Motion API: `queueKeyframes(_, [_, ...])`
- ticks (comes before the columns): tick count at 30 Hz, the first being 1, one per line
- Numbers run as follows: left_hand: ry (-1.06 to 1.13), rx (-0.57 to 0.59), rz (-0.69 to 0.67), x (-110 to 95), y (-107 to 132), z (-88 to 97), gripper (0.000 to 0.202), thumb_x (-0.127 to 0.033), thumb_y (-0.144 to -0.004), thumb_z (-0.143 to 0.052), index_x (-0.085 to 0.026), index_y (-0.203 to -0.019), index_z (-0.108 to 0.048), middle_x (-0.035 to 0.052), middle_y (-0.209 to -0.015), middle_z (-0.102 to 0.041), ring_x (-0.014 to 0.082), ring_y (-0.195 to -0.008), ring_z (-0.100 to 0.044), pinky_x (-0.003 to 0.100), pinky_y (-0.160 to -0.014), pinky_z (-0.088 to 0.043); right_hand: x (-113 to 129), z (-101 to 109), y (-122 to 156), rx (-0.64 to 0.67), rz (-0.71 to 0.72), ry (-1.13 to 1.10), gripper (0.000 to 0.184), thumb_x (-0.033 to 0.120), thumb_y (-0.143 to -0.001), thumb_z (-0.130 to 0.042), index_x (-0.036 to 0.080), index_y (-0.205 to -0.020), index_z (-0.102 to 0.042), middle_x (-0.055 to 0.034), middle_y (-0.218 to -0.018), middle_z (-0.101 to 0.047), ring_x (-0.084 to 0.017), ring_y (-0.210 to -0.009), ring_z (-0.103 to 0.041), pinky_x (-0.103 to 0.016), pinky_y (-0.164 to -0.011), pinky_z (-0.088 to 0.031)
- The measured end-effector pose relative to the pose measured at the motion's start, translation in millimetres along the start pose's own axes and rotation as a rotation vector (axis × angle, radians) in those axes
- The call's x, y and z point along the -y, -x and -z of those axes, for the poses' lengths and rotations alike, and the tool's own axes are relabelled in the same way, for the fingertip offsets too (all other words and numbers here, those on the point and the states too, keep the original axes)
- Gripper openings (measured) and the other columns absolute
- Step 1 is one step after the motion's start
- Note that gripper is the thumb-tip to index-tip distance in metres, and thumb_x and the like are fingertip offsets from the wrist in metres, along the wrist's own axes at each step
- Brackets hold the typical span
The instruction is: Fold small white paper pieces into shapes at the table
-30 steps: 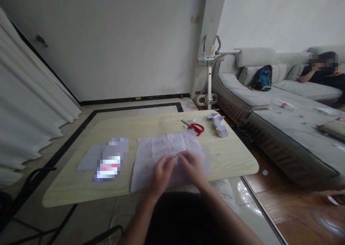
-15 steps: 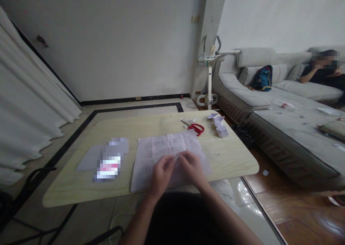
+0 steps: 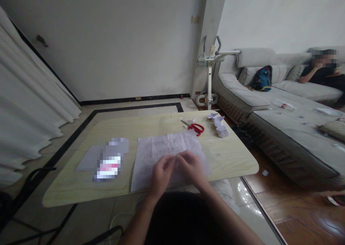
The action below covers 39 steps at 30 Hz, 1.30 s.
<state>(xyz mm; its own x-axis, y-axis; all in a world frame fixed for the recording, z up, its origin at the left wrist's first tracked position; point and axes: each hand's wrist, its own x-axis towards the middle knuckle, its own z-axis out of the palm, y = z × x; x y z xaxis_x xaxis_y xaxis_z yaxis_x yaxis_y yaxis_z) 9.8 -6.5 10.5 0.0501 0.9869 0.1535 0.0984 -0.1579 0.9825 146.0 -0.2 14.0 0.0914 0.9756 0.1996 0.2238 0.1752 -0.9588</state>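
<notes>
My left hand (image 3: 164, 167) and my right hand (image 3: 190, 164) meet above a large printed sheet of paper (image 3: 151, 153), near the table's front edge. The fingers of both are closed and their tips come together. Whatever sits between the fingertips is hidden or too small to name. The sheet lies spread out, with crease lines and dense print. Beyond its far right corner rest red-handled scissors (image 3: 198, 129), with small white scraps (image 3: 192, 120) around the blades. To their right stand several folded paper pieces (image 3: 222, 131).
The pale wooden table (image 3: 231, 158) has rounded corners. On its left lie white paper sheets (image 3: 88, 158) and a blurred-out item (image 3: 109, 166). A grey sofa (image 3: 291, 130) with a blue backpack (image 3: 263, 78) and a seated person (image 3: 320, 76) is at right. A white curtain (image 3: 29, 104) hangs left.
The fingertips have shifted slightly, and a whitish bit that showed between them is now harder to see. Both hands stay over the sheet; the table items have not moved.
</notes>
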Motion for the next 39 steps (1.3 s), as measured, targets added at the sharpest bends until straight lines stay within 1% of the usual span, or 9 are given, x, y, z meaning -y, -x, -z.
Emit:
queueKeyframes(7, [0.013, -0.014, 0.023, -1.0, -1.8, -0.9, 0.026, -0.035, -0.083, -0.061, -0.015, -0.098, -0.069, 0.0093, -0.098, -0.073, 0.0236, -0.093, -0.069, 0.033, -0.081, -0.055, 0.3, 1.2, -0.5, -0.015, 0.017, 0.019, 0.016, 0.027, -0.081, -0.058, 0.018, -0.071, -0.067, -0.0021, -0.068, -0.068, -0.017, -0.066, -0.062, -0.026, -0.062, -0.048])
queueKeyframes(14, [-0.005, -0.005, 0.018, 3.4, -1.5, 0.4, 0.024, -0.035, -0.085, -0.059, -0.016, -0.096, -0.071, 0.0075, -0.095, -0.074, 0.0225, -0.090, -0.069, 0.033, -0.080, -0.056, 0.7, 1.6, -0.8, -0.004, 0.005, 0.009, 0.017, 0.028, -0.082, -0.057, 0.017, -0.074, -0.067, -0.0029, -0.070, -0.068, -0.018, -0.068, -0.062, -0.026, -0.063, -0.048])
queueKeyframes(21, [-0.046, -0.049, -0.009, 2.1, -1.5, 1.1, 0.022, -0.033, -0.083, -0.061, -0.017, -0.093, -0.072, 0.0068, -0.093, -0.075, 0.0223, -0.089, -0.069, 0.032, -0.080, -0.055, -1.8, 1.6, -1.1, 0.010, 0.028, 0.019, 0.017, 0.027, -0.082, -0.056, 0.017, -0.076, -0.068, -0.0028, -0.071, -0.069, -0.018, -0.068, -0.063, -0.027, -0.063, -0.049])
queueKeyframes(30, [-0.064, -0.026, 0.006, 1.9, -1.8, 2.0, 0.022, -0.033, -0.084, -0.060, -0.017, -0.093, -0.071, 0.0056, -0.091, -0.075, 0.0211, -0.087, -0.069, 0.029, -0.077, -0.055, -3.5, 1.3, -1.0, 0.009, 0.010, -0.003, 0.014, 0.026, -0.081, -0.057, 0.018, -0.076, -0.067, -0.0018, -0.070, -0.069, -0.017, -0.066, -0.063, -0.026, -0.062, -0.049])
queueKeyframes(39, [-0.064, -0.010, 0.012, 0.0, 0.5, 1.6, 0.021, -0.033, -0.085, -0.060, -0.017, -0.093, -0.071, 0.0056, -0.092, -0.074, 0.0212, -0.087, -0.069, 0.029, -0.078, -0.054, -2.9, 0.4, -0.8, 0.006, -0.001, -0.002, 0.015, 0.026, -0.081, -0.056, 0.017, -0.073, -0.065, -0.0013, -0.067, -0.066, -0.016, -0.063, -0.060, -0.025, -0.060, -0.047])
